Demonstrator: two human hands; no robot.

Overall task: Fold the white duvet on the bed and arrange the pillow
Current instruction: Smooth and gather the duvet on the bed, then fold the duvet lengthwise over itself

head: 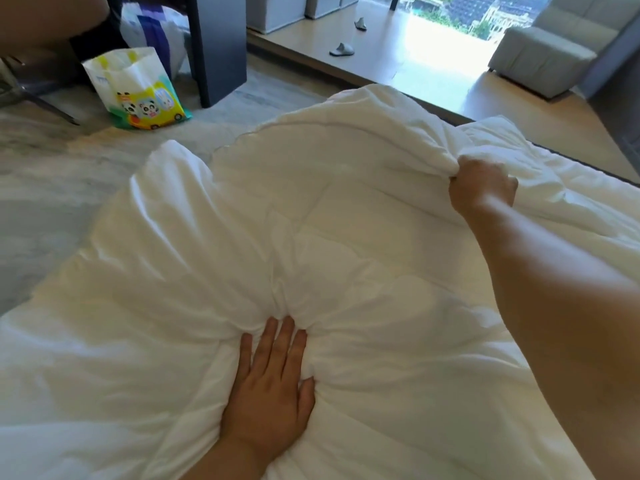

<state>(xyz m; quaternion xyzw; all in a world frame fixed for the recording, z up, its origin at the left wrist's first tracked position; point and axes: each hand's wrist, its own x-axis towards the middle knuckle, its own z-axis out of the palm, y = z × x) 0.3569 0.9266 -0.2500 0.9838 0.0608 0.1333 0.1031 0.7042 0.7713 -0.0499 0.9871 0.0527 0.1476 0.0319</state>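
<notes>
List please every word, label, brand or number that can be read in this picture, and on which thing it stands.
No text can be read.
Cartoon bag on the floor: a small bluish print near its top and a small orange label above the pandas, both too blurred to read.
White and blue bag behind it: only colour patches, no letters visible.
Duvet: no label visible.

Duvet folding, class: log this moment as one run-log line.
stage: folding | left hand: flat, pressing duvet | right hand: gripping raised duvet edge | pillow: not seen
</notes>
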